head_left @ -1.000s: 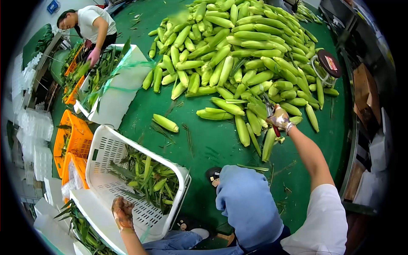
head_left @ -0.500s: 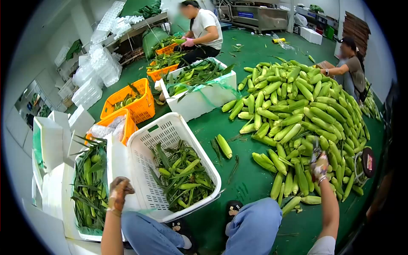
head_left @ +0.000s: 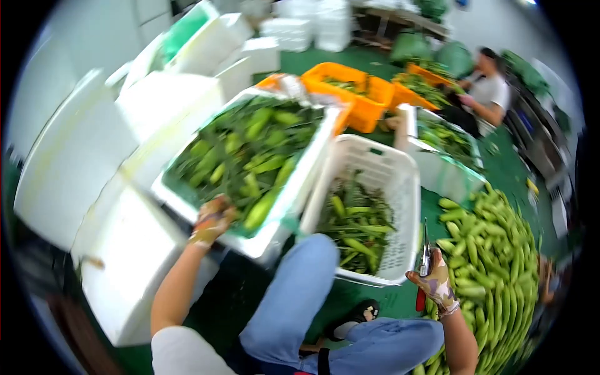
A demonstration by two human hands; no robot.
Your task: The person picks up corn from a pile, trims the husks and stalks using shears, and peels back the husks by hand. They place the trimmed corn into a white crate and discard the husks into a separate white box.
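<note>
My left hand (head_left: 214,220), in a stained glove, is at the near edge of a white foam box (head_left: 253,247) filled with green corn and leaves (head_left: 259,150). Its fingers are curled, and what they hold, if anything, is hidden. My right hand (head_left: 433,278), in a patterned glove, grips a tool with metal blades and a red handle (head_left: 425,259), its blades pointing up. That hand is between a white slotted basket (head_left: 406,187) of husks and corn and a large pile of peeled green corn (head_left: 500,275).
Orange crates (head_left: 369,112) stand behind the basket. Another foam box (head_left: 437,169) holds leaves. A seated person (head_left: 490,94) works at the back right. White foam boxes (head_left: 131,269) are stacked at the left, and part of another person shows at the right edge.
The view has swung left. My left hand has moved to the corn-filled foam box. My right hand has moved away from the corn pile toward the white basket, still with the tool.
</note>
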